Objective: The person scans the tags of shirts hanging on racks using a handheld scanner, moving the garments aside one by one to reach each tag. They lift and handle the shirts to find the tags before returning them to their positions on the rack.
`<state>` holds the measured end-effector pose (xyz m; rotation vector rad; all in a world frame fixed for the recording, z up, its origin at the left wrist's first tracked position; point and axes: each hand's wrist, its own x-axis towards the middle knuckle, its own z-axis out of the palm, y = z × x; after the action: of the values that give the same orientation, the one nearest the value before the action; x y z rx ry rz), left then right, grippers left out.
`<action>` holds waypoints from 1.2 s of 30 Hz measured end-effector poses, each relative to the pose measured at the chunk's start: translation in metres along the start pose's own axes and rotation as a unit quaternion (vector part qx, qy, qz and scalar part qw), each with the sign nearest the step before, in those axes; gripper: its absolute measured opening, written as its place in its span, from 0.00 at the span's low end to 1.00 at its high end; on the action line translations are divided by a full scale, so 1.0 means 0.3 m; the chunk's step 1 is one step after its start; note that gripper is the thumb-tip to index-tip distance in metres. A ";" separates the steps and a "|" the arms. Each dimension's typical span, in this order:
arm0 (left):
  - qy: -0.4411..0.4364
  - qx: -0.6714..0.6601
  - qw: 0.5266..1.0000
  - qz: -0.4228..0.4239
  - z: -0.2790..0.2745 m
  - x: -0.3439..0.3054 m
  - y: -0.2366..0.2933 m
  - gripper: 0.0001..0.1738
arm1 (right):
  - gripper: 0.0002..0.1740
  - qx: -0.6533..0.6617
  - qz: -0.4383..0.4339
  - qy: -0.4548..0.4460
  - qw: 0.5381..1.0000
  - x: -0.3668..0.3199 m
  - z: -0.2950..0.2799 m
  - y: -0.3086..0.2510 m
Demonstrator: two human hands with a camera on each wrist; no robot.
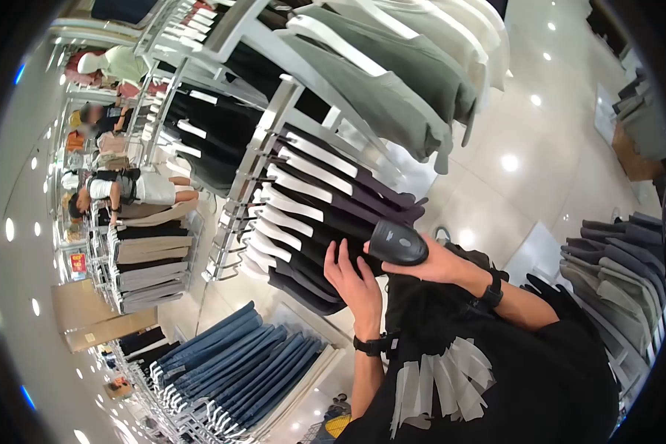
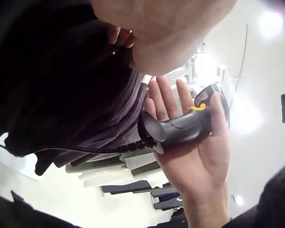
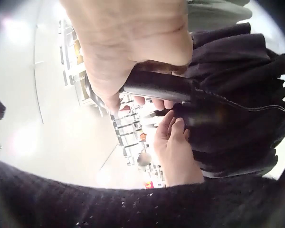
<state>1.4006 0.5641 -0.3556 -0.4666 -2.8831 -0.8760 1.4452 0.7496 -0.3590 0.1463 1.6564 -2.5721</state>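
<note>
- The right hand (image 1: 442,266) is clenched round the handle of a barcode scanner (image 1: 397,243). The scanner's head is turned toward the dark garments (image 1: 314,222), likely so it can read a label.
- The left hand (image 1: 357,281) lies among those garments on the rack (image 1: 263,140), seemingly parting them.
- Its fingertips are buried in fabric and no label shows, so I cannot tell whether they pinch cloth or a tag.

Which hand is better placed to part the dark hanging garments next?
Probably left: the left hand touches the dark garments on the rack, while the right hand grips the scanner.
</note>
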 end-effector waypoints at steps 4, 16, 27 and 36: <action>0.088 -0.052 0.995 -0.016 -0.003 -0.043 -0.057 0.34 | 0.49 -0.027 -0.022 -0.067 0.997 0.046 0.091 0.108; 0.116 -0.150 0.979 -0.077 -0.058 -0.103 -0.138 0.39 | 0.40 -0.239 -0.131 -0.059 0.960 0.138 0.196 0.281; 0.051 -0.120 0.988 -0.078 0.016 -0.067 -0.174 0.45 | 0.34 -0.310 -0.078 -0.048 0.946 0.220 0.106 0.363; 0.045 -0.271 0.944 -0.183 0.024 -0.050 -0.231 0.40 | 0.32 -0.165 -0.035 0.031 0.985 0.031 0.012 0.174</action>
<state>1.3930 0.5097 -0.4008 0.0926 -2.6515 -1.7136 1.4419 0.7247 -0.4058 0.1487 2.1163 -2.3162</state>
